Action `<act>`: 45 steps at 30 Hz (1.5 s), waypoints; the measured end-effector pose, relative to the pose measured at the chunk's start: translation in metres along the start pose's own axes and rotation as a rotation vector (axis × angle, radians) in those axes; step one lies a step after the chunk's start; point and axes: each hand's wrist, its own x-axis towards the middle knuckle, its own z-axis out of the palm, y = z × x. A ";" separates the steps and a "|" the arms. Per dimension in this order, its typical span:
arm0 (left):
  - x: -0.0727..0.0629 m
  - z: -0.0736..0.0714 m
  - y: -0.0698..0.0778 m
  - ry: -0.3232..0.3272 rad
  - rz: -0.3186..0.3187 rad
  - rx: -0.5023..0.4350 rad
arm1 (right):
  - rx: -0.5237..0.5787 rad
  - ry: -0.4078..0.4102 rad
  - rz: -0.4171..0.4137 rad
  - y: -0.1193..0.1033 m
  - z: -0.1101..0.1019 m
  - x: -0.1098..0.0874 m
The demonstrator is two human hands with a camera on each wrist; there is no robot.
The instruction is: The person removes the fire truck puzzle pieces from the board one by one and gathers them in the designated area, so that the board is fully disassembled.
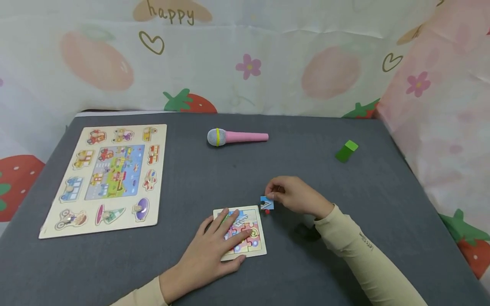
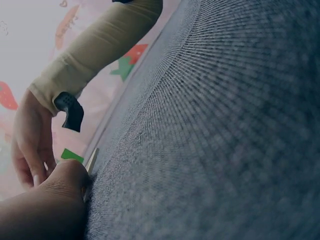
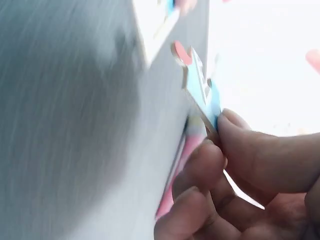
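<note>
A small square jigsaw puzzle (image 1: 262,250) in a pale wooden frame lies near the front of the table. My left hand (image 1: 212,246) rests on it with fingers spread over the pink and blue pieces, hiding part of the picture. Just right of the frame's upper corner, my right hand (image 1: 296,195) pinches a blue puzzle piece (image 1: 266,203) between thumb and fingertips. In the right wrist view the puzzle piece (image 3: 199,85) is tilted, with a red knob at its far end. The left wrist view shows mostly my left thumb (image 2: 67,182) and tablecloth.
A large wooden vehicle puzzle board (image 1: 153,212) lies on the left. Behind the hands is a pink toy microphone (image 1: 246,137) with a grey head. A green block (image 1: 346,151) stands at the back right. Printed fabric (image 1: 275,85) hangs behind the dark grey tablecloth (image 1: 183,170).
</note>
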 end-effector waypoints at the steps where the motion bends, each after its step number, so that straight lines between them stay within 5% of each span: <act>1: 0.000 0.000 0.000 -0.007 -0.005 -0.002 | -0.003 -0.002 0.005 0.006 -0.006 -0.002; 12: 0.000 0.000 0.001 -0.017 -0.017 -0.011 | -0.001 -0.068 0.151 0.083 -0.054 -0.020; 17: 0.000 0.000 0.000 -0.007 -0.015 -0.007 | -0.001 -0.066 0.159 0.100 -0.062 -0.024; 28: -0.001 0.002 -0.001 -0.002 -0.007 -0.012 | -0.040 -0.043 0.192 0.109 -0.066 -0.025; 45: 0.000 0.001 0.000 -0.002 -0.094 -0.036 | -0.128 0.014 0.196 0.096 -0.056 -0.031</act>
